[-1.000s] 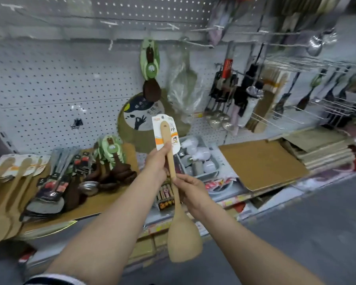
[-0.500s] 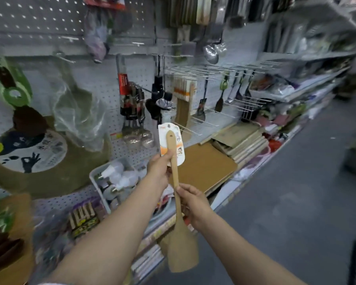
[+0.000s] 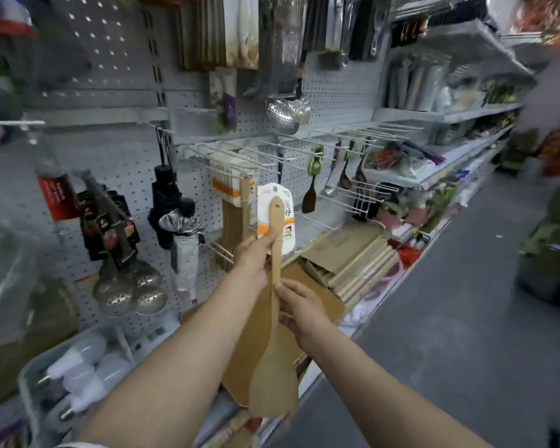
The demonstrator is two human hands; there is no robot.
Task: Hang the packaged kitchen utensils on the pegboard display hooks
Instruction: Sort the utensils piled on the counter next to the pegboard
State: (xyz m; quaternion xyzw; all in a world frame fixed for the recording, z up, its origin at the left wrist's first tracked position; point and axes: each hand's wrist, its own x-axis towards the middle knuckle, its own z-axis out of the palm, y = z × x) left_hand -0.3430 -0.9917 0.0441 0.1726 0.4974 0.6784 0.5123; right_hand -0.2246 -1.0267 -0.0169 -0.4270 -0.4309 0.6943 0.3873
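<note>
Since the earlier frames the view has swung right along the grey pegboard wall, so the green-carded utensils at left are gone and white wire display hooks now sit mid-frame. At centre, the left hand pinches the white-and-orange header card of a pale wooden spatula; the card's print is too blurred to read. Below it, the right hand has its fingers curled round the handle, blade hanging down. Perforated steel skimmers hang at lower left beside a red label, its writing illegible.
</note>
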